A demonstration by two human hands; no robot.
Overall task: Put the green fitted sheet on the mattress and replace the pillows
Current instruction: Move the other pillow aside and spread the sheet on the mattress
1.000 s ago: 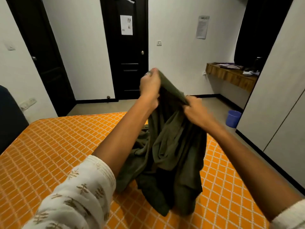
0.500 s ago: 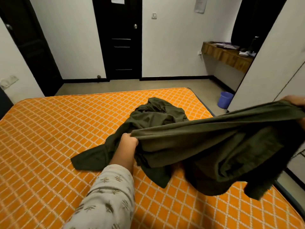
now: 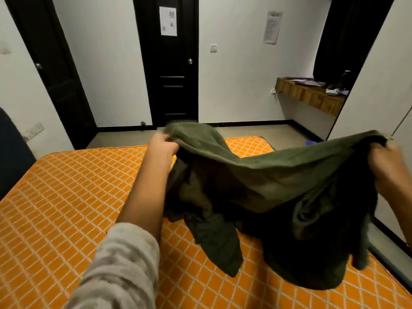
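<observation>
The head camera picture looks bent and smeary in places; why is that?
Head view: the wide lens bows the door frames outward; the near sleeve and right hand are motion-blurred; the green sheet folds sink into dark shadow.

The green sheet (image 3: 278,192) hides the right hand's (image 3: 388,166) fingertips and part of the mattress (image 3: 66,197); the blurred sleeve (image 3: 118,268) runs off the bottom edge; wall papers' (image 3: 272,26) print is too small to read.

- A black panelled door (image 3: 172,70) is set in the white far wall (image 3: 236,81); a paper sheet (image 3: 168,21) is fixed to it.
- Right of the door, a light switch (image 3: 213,48) and a notice (image 3: 272,27) are mounted.
- Further right, a wooden shelf (image 3: 310,97) is fitted.
- A second black door (image 3: 51,70) is located left.
</observation>
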